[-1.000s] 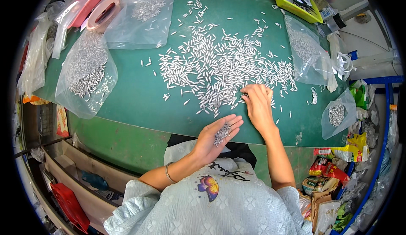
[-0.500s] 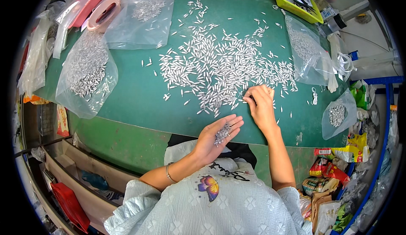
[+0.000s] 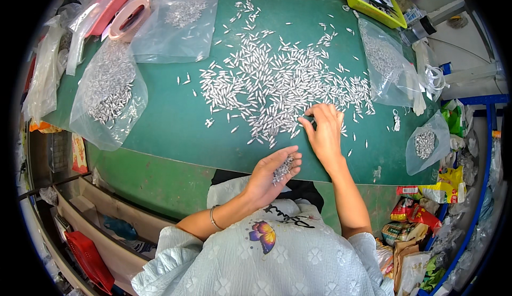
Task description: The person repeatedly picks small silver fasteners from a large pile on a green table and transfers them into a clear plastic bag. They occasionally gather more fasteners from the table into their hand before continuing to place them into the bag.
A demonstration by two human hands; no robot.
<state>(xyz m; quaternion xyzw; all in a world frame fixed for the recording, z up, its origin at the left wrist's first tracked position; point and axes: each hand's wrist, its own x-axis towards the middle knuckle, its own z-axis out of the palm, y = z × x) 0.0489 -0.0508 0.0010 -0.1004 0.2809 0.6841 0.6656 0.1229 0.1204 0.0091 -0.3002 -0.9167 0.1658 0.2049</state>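
Pieces of shiny silver metal [image 3: 277,83], small and pointed, are lying spread in a big heap across the green table [image 3: 170,131]. The right hand [image 3: 324,134] is resting at the near edge of the heap, its fingers bent and pinching at a few pieces there. The left hand [image 3: 272,174] is waiting just off the table edge, palm up and cupped, its grip holding a little pile of the same pieces [image 3: 281,170]. That cupped hand is hanging over the lap, so if it is tipping even a bit, pieces may be sliding off and falling down out of reach. Picking too fast may also be knocking loose pieces over the near edge. Clear bags [image 3: 109,91] of more pieces are lying well apart at the sides.
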